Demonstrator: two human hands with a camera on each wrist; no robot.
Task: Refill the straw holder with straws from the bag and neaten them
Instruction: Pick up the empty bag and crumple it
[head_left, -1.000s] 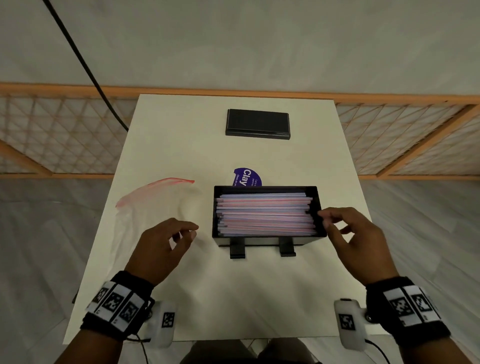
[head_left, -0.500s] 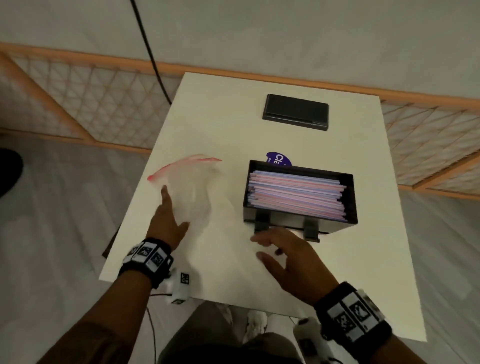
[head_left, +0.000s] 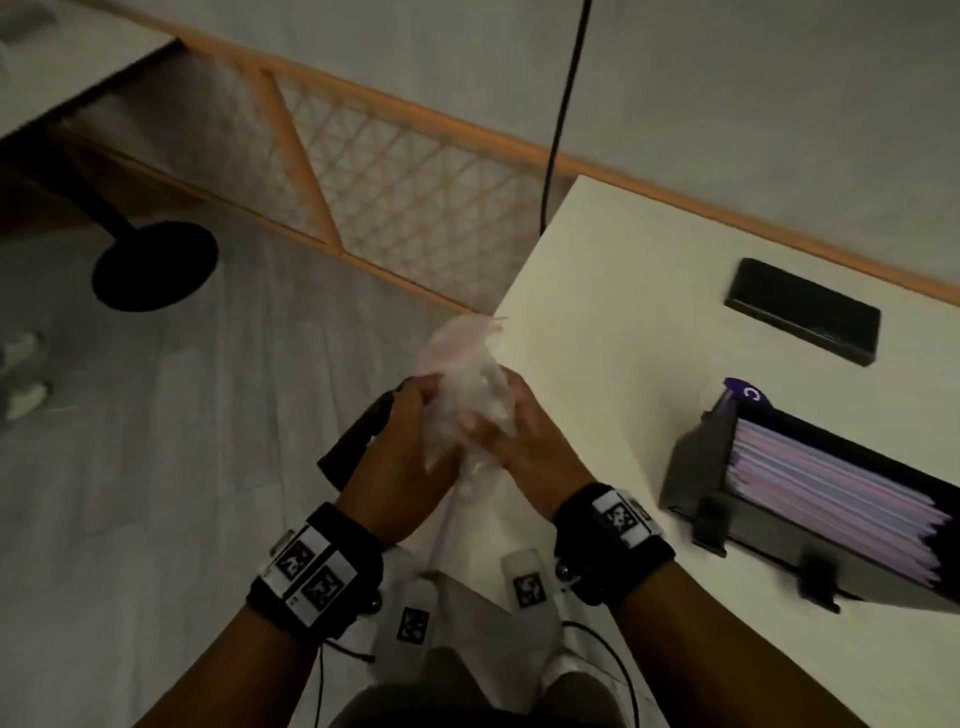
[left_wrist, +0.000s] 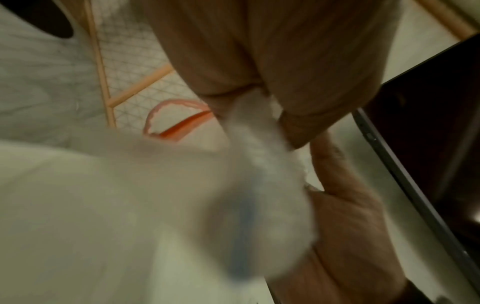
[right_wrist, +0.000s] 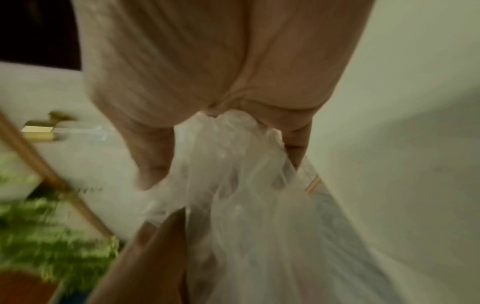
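Observation:
The clear plastic bag (head_left: 467, 384) with a red zip edge is crumpled between both my hands at the table's left edge. My left hand (head_left: 410, 441) grips it from the left and my right hand (head_left: 511, 436) grips it from the right. In the left wrist view the bag (left_wrist: 259, 154) is bunched in my fingers, its red zip (left_wrist: 179, 125) loops out behind. In the right wrist view the bag (right_wrist: 246, 185) hangs squeezed below my fingers. The black straw holder (head_left: 696, 467) stands at the right, filled with pink and purple straws (head_left: 831, 483) lying level.
A black flat box (head_left: 802, 312) lies at the table's (head_left: 597, 291) far side, and a purple sticker (head_left: 748, 392) shows behind the holder. A black round stand base (head_left: 156, 265) sits on the floor to the left. A wooden lattice rail (head_left: 395, 176) and black cable (head_left: 561, 114) run behind.
My right hand left the front of the holder and joined my left hand on the bag. The bag went from lying flat to crumpled between both hands. My head turned left.

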